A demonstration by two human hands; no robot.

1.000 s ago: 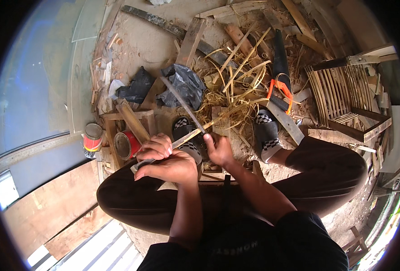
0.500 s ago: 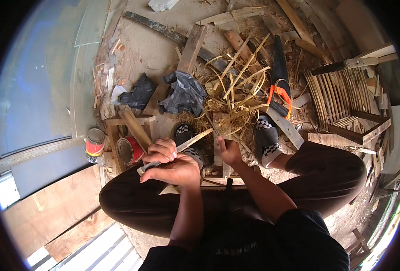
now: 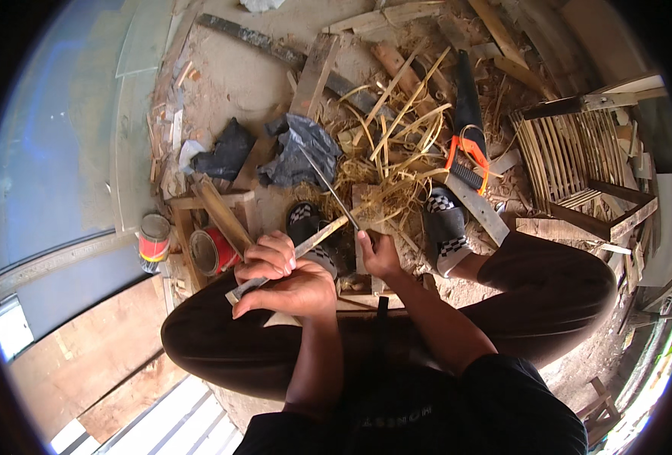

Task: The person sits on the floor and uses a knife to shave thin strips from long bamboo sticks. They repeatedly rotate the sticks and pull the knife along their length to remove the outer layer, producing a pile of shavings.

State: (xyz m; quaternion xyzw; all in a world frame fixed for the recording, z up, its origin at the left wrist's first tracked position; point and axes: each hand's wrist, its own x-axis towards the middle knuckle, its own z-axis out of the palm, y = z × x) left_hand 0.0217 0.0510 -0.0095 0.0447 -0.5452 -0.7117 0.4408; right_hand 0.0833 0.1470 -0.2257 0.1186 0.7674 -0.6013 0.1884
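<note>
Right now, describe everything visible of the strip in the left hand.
The strip is long, narrow and pale, apparently wood or bamboo. It slants forward to the right, gripped by the left hand toward its near end. A bladed tool in the right hand crosses near its far end; contact is unclear.

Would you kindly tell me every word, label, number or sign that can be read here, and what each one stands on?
Black shirt: pale lettering across the front; I won't copy its wording.
Red-banded can and red can: any print too small to read.
Orange-handled saw: no legible marking.
Long blade and wooden strip: none visible.
</note>
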